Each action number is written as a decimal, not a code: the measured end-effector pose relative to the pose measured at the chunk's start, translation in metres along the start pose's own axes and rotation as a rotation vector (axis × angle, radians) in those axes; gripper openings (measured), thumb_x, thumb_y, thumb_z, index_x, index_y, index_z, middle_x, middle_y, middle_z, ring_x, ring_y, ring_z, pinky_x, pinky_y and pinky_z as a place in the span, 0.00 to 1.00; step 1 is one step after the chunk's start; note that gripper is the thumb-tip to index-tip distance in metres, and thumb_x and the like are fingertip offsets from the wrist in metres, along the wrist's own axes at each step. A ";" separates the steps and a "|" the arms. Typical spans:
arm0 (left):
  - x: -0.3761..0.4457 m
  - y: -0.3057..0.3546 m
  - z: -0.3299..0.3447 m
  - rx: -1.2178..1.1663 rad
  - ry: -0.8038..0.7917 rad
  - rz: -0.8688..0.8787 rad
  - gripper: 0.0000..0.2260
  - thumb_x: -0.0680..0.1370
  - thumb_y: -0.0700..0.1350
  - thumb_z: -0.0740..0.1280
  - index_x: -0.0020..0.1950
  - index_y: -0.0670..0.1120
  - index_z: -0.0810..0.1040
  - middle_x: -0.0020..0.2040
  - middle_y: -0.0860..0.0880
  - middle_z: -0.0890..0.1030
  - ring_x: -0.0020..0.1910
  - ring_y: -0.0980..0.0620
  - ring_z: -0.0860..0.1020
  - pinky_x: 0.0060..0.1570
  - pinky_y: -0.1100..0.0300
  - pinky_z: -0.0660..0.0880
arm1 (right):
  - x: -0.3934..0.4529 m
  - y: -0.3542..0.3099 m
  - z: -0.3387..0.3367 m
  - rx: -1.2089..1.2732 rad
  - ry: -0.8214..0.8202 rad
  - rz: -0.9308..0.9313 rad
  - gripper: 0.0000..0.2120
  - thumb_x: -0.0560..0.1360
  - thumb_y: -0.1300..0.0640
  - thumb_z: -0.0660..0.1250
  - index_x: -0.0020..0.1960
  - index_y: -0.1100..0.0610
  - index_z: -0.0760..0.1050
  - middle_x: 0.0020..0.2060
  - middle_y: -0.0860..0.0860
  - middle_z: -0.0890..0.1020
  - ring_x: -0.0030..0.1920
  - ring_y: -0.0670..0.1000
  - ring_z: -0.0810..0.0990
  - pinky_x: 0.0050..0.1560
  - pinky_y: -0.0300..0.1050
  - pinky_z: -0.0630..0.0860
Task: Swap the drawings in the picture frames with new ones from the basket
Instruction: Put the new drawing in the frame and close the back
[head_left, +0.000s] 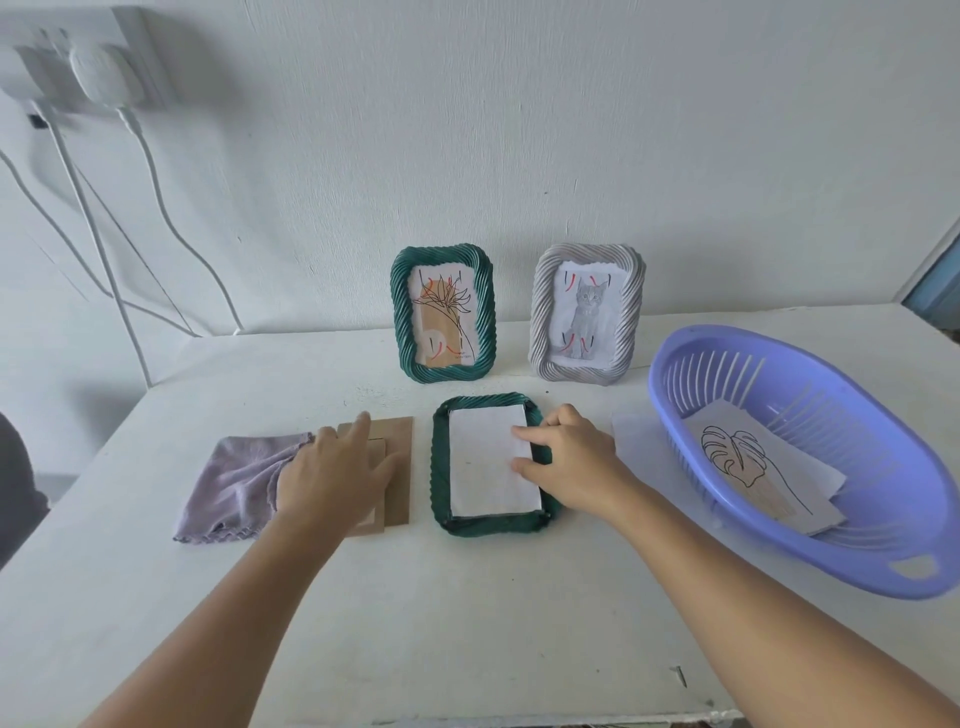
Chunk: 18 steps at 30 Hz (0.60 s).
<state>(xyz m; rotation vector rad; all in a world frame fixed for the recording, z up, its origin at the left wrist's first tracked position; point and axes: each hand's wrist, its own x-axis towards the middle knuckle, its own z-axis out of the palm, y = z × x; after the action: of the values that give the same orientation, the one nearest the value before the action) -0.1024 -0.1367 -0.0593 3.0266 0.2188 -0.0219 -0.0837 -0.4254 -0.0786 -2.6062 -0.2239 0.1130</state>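
A green frame (440, 499) lies face down in the middle of the table with a white sheet (485, 467) resting in its back. My right hand (569, 457) touches the sheet's right edge with thumb and fingertips. My left hand (332, 478) lies flat on the brown backing board (400, 467) to the frame's left, fingers spread. Two frames stand against the wall: a green one with a flower drawing (441, 314) and a grey one with a cat drawing (587, 314). The purple basket (769, 551) on the right holds a leaf drawing (748, 467) on other sheets.
A lilac cloth (234, 488) lies left of the backing board, partly under my left hand. A white sheet (636, 441) lies on the table between the flat frame and the basket. White cables (104, 249) hang down the wall at the left.
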 end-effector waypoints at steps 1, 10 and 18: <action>0.000 -0.001 0.002 0.004 -0.008 -0.003 0.33 0.79 0.70 0.55 0.80 0.55 0.59 0.68 0.41 0.75 0.64 0.38 0.77 0.56 0.46 0.77 | 0.000 0.000 0.000 -0.001 -0.001 -0.002 0.24 0.77 0.38 0.66 0.72 0.39 0.73 0.57 0.44 0.67 0.64 0.46 0.70 0.69 0.52 0.63; -0.002 -0.003 0.007 -0.257 0.074 -0.070 0.24 0.77 0.63 0.62 0.72 0.61 0.74 0.55 0.48 0.78 0.54 0.44 0.78 0.46 0.54 0.68 | -0.001 -0.002 -0.003 0.014 -0.002 -0.009 0.23 0.78 0.38 0.66 0.72 0.38 0.73 0.59 0.45 0.68 0.65 0.46 0.71 0.70 0.53 0.64; 0.001 0.010 -0.026 -0.450 0.270 0.032 0.25 0.76 0.60 0.66 0.73 0.59 0.74 0.43 0.52 0.73 0.43 0.47 0.76 0.41 0.54 0.72 | -0.002 -0.024 -0.018 0.109 0.207 -0.133 0.26 0.81 0.41 0.64 0.77 0.38 0.65 0.50 0.46 0.75 0.54 0.51 0.74 0.62 0.52 0.70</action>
<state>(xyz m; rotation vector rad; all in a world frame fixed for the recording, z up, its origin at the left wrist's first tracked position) -0.0998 -0.1439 -0.0325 2.5738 0.1685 0.3859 -0.0863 -0.4141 -0.0504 -2.4649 -0.3072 -0.1851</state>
